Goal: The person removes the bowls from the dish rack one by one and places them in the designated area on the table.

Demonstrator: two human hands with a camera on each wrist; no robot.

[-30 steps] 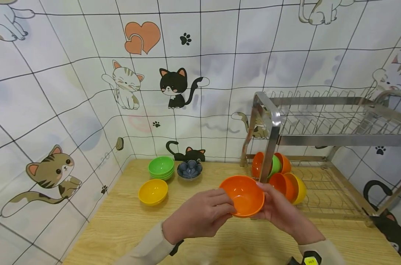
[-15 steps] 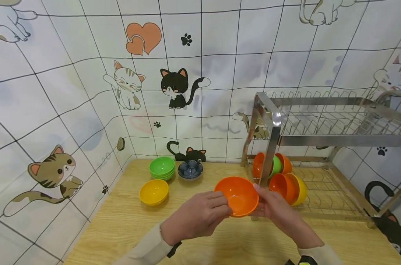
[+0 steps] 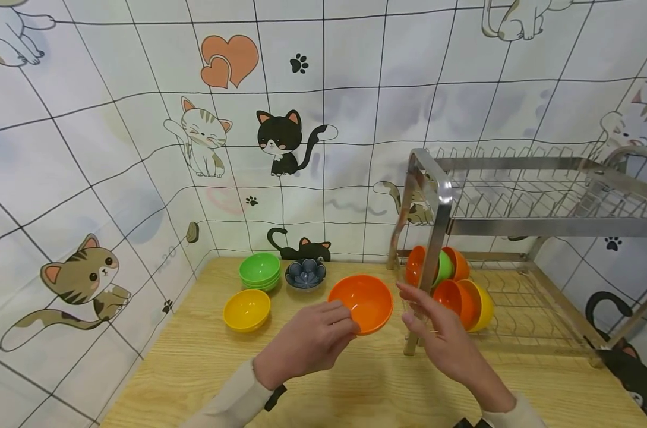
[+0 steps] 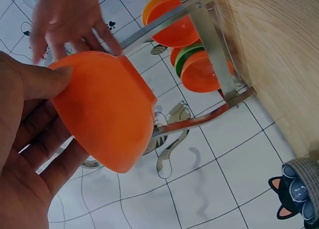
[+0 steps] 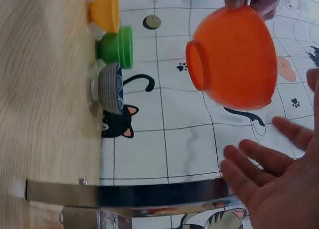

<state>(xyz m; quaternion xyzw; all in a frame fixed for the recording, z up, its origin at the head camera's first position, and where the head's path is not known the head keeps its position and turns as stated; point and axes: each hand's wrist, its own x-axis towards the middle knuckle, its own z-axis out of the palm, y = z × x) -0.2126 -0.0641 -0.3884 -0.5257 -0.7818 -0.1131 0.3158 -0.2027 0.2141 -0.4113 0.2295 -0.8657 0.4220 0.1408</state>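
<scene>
An orange bowl [image 3: 367, 300] is held up over the table, its inside tipped toward the head camera. My left hand [image 3: 313, 334] pinches its left rim, with the thumb [image 4: 47, 82] on the outside wall in the left wrist view. To the bowl's right, my right hand [image 3: 445, 334] is apart from it with fingers extended and nothing in its grasp. In the right wrist view a gap shows between the right fingers [image 5: 266, 162] and the bowl's side, and the bowl's foot ring faces the table side.
At the back left stand stacked green bowls [image 3: 260, 270], a yellow bowl [image 3: 246, 311] and a dark blue flower-shaped bowl [image 3: 305, 274]. A two-tier metal dish rack [image 3: 442, 196] stands at right. Several orange, green and yellow bowls [image 3: 483, 306] lean on its lower tier.
The bowl has moved left and slightly up in my left hand. My right hand, which held its right side, has let go and drawn away with its fingers spread.
</scene>
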